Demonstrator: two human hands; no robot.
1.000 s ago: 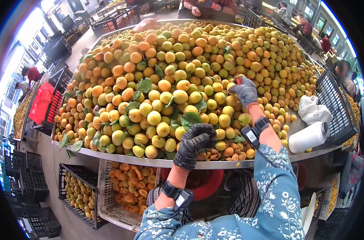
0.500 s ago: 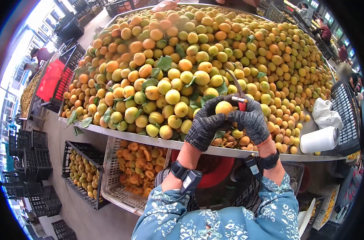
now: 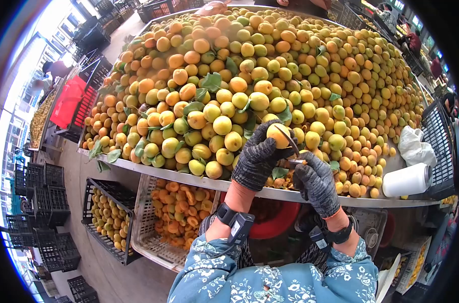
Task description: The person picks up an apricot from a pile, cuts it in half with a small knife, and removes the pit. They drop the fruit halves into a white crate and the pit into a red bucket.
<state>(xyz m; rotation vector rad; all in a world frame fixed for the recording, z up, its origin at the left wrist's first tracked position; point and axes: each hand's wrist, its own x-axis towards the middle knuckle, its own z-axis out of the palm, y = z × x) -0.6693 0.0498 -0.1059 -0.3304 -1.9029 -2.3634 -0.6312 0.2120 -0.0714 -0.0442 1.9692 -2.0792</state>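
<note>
My left hand (image 3: 259, 160), in a dark grey knit glove, holds a yellow-orange apricot (image 3: 278, 135) at the near edge of the big heap of apricots (image 3: 310, 76). In my right hand (image 3: 316, 183), gloved the same way, is a small curved knife (image 3: 292, 144). Its blade lies against the right side of the held fruit. Both hands are close together above the metal table edge (image 3: 189, 178), with loose fruit and green leaves around them.
Below the table edge stand a white crate (image 3: 143, 217) of halved apricots, a black crate (image 3: 132, 237) of whole ones and a red basin (image 3: 275, 222). A white jar (image 3: 407, 178) and a white bag (image 3: 415, 146) lie at the right. Co-workers are in the background.
The curved blade has come down from pointing upward to the apricot's side. My right hand has moved lower and a little away from my left. The view has shifted slightly.
</note>
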